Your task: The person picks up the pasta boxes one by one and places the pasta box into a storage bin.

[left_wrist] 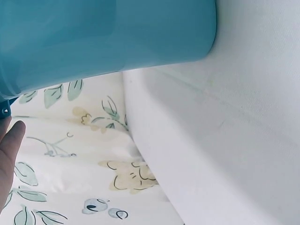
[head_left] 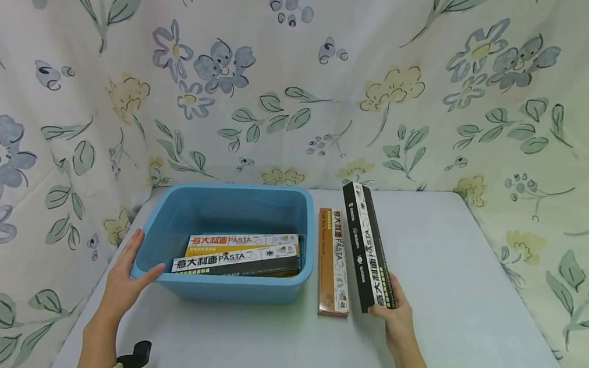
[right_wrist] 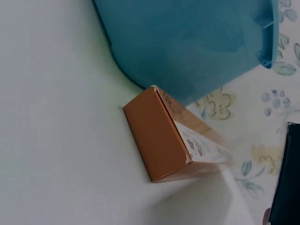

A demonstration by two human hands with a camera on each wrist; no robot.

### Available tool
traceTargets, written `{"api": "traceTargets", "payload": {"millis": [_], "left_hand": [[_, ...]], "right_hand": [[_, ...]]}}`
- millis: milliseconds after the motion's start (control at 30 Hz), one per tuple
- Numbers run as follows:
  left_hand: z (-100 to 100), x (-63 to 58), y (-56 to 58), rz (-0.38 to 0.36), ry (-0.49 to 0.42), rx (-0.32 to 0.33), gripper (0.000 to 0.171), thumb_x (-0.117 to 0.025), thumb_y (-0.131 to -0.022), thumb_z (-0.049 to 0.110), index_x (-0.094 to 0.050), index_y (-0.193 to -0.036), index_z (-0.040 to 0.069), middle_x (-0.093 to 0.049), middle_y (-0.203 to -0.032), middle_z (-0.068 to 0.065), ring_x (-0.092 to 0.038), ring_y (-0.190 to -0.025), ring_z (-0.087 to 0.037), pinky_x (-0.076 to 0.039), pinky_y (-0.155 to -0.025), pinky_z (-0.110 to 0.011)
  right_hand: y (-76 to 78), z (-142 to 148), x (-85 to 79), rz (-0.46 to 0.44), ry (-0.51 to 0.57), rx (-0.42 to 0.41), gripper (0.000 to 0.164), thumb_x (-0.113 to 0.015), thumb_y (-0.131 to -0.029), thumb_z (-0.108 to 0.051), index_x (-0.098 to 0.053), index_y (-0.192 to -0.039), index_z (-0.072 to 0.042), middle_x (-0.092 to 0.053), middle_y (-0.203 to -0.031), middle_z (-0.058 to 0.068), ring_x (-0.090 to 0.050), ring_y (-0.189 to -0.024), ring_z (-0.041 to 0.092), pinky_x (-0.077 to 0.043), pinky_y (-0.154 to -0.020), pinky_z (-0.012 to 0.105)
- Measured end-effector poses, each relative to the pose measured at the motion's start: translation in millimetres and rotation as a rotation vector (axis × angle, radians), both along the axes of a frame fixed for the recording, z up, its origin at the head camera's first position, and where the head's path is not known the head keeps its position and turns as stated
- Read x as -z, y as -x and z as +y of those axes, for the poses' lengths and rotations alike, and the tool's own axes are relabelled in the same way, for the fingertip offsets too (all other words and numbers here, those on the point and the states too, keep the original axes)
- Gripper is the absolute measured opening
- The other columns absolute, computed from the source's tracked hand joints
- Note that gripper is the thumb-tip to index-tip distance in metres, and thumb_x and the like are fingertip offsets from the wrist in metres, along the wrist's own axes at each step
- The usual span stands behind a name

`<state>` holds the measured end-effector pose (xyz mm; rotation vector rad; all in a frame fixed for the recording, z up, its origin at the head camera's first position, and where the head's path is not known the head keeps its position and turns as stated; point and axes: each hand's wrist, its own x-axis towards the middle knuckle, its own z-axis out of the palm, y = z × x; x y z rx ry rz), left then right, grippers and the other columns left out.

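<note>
My right hand grips the near end of a long black pasta box, thumb on the front and fingers round the right side. The box is tilted, far end raised; its dark end shows at the right wrist view's edge. My left hand rests at the front left corner of a blue plastic bin, thumb at the front rim, fingers straight along the left side. Inside the bin lie a black pasta box and a yellow-and-white pasta box, partly covered by it.
An orange-brown pasta box lies on the white table, between the bin and the held box. Behind and to the left hangs a floral curtain.
</note>
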<state>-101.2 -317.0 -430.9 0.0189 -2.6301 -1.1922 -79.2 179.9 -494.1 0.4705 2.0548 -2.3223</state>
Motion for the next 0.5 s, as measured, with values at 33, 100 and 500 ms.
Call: {"api": "traceTargets", "payload": {"millis": [33,100,500], "left_hand": [[0.0,0.0,-0.1,0.0,-0.001,0.0,0.087,-0.067,-0.089,0.031,-0.016,-0.157,0.013,-0.012,-0.161,-0.016,-0.011,-0.144,-0.047,-0.017,-0.102,-0.076],[0.0,0.1,-0.3,0.002,-0.002,0.0,0.087,-0.067,-0.089,0.031,-0.016,-0.157,0.013,-0.012,-0.161,-0.016,-0.012,-0.144,-0.047,-0.017,-0.102,-0.076],[0.3,0.2,-0.8,-0.002,0.005,-0.003,0.087,-0.067,-0.088,0.03,-0.016,-0.157,0.012,-0.012,-0.161,-0.015,-0.011,-0.144,-0.047,-0.017,-0.101,-0.077]], "right_hand": [[0.2,-0.3,-0.9,0.003,0.004,0.0,0.104,-0.056,-0.065,0.016,-0.012,-0.156,-0.007,-0.018,-0.157,0.019,-0.038,-0.114,0.009,-0.036,-0.088,0.01],[0.9,-0.5,-2.1,0.018,0.014,0.0,0.104,-0.056,-0.065,0.016,-0.012,-0.156,-0.007,-0.019,-0.157,0.018,-0.039,-0.114,0.009,-0.036,-0.088,0.01],[14.0,11.4,-18.3,0.161,0.021,-0.065,0.1,-0.057,-0.065,0.018,-0.017,-0.155,-0.002,-0.038,-0.137,-0.006,-0.046,-0.11,0.006,-0.043,-0.087,0.014]]}}
